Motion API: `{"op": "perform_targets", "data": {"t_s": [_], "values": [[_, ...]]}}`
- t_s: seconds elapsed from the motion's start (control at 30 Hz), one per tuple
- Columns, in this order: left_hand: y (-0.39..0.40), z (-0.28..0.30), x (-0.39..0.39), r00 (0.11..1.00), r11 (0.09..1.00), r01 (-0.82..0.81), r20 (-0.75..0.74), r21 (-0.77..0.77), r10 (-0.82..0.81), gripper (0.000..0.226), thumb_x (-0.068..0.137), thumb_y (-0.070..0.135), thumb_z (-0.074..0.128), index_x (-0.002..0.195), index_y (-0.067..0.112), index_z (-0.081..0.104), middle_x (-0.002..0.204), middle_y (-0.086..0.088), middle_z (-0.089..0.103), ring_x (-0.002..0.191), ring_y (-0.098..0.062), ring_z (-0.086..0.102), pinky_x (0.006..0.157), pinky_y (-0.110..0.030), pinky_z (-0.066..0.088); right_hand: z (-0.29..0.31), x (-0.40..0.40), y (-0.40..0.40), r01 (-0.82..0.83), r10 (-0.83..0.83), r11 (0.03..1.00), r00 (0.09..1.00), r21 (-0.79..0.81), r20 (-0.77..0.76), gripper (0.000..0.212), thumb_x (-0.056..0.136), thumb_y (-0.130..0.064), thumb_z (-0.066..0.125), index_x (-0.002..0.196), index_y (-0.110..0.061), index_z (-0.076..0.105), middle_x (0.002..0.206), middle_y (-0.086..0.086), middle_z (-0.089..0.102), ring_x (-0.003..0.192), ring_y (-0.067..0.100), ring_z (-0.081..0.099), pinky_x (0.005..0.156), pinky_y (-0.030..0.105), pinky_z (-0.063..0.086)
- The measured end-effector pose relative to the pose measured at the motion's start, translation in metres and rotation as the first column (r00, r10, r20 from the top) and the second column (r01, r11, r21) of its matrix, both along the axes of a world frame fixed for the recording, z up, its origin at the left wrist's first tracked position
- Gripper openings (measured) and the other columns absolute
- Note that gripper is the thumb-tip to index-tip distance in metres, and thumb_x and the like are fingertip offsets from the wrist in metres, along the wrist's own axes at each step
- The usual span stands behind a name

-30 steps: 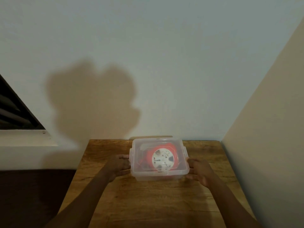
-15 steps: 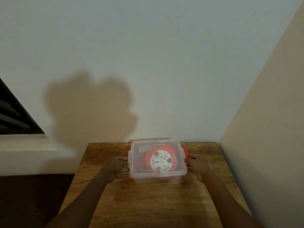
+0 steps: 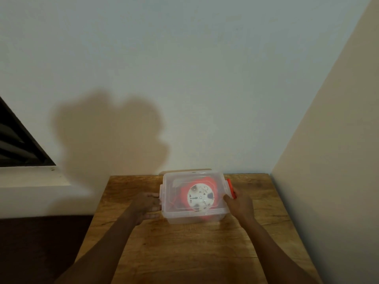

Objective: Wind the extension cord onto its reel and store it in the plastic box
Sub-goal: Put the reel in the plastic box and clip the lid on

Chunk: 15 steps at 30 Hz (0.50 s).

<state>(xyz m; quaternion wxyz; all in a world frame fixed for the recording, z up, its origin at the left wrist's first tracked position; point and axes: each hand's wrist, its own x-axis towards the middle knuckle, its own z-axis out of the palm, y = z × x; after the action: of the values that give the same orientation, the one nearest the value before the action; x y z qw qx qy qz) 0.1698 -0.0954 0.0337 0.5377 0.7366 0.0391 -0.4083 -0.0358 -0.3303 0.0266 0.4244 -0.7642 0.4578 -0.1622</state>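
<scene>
From my head camera, looking down: the plastic box (image 3: 193, 198) sits at the far end of the wooden table (image 3: 194, 249), close to the wall (image 3: 184, 78), with its clear lid on. Through the lid I can see the red reel (image 3: 202, 198) lying flat inside, white socket face up, so the cord is wound and stowed as far as I can judge; flat is the only way it fits under the lid. My hands are apart, one at each short end of the box, because that is where the latches are. My left hand (image 3: 146, 206) is curled against the left end, fingers at the rim and thumb low on the wall, bracing the box so it won't slide while I work the other side; whether it is pressing a latch I cannot tell. My right hand (image 3: 239, 203) is at the right end, its fingers closed on the red clip (image 3: 231, 189), which stands out from the lid's edge rather than lying flat against the wall, so I judge that side is not yet snapped down. Pressing it home looks like the remaining step.
</scene>
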Motion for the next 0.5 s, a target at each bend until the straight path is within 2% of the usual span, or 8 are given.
{"op": "perform_targets", "data": {"t_s": [0.17,0.3,0.43,0.5], "values": [[-0.0002,-0.0009,-0.0012,1.000,1.000,-0.007,0.017,-0.019,0.007,0.024,0.085,-0.008,0.073,0.107,0.001,0.072,0.107,-0.021,0.076,0.097,-0.037,0.075,0.087,-0.056,0.062,-0.0040,-0.0022,0.0017,0.008,-0.018,0.989,0.998,-0.151,-0.068,0.038,0.091,-0.030,0.066,0.121,-0.008,0.065,0.101,0.006,0.073,0.071,0.009,0.060,0.058,0.014,0.044],[-0.0001,-0.0040,-0.0006,0.999,0.999,-0.042,0.032,-0.034,0.043,0.020,0.090,-0.008,0.068,0.107,0.001,0.071,0.105,-0.022,0.075,0.093,-0.038,0.075,0.083,-0.053,0.063,-0.0020,-0.0007,0.0025,-0.013,-0.012,0.973,0.994,-0.231,-0.107,0.030,0.092,-0.030,0.065,0.112,-0.008,0.068,0.095,0.006,0.073,0.068,0.009,0.059,0.059,0.017,0.045],[-0.0027,-0.0077,-0.0024,0.997,0.998,-0.054,0.048,-0.020,0.055,0.022,0.090,-0.008,0.068,0.108,0.003,0.071,0.105,-0.020,0.075,0.092,-0.035,0.075,0.077,-0.049,0.064,-0.0026,0.0016,0.0020,-0.051,0.014,0.971,0.987,-0.235,-0.159,0.019,0.095,-0.025,0.061,0.089,-0.010,0.070,0.075,0.001,0.068,0.060,0.008,0.061,0.057,0.022,0.054],[-0.0030,-0.0092,-0.0038,0.997,0.998,-0.062,0.045,-0.020,0.063,0.020,0.092,-0.007,0.066,0.110,0.003,0.070,0.106,-0.019,0.075,0.092,-0.035,0.076,0.072,-0.046,0.064,0.0003,0.0031,-0.0011,-0.081,0.038,0.967,0.983,-0.240,-0.179,0.017,0.094,-0.022,0.060,0.087,-0.011,0.071,0.070,-0.003,0.065,0.056,0.003,0.058,0.048,0.014,0.042]]}}
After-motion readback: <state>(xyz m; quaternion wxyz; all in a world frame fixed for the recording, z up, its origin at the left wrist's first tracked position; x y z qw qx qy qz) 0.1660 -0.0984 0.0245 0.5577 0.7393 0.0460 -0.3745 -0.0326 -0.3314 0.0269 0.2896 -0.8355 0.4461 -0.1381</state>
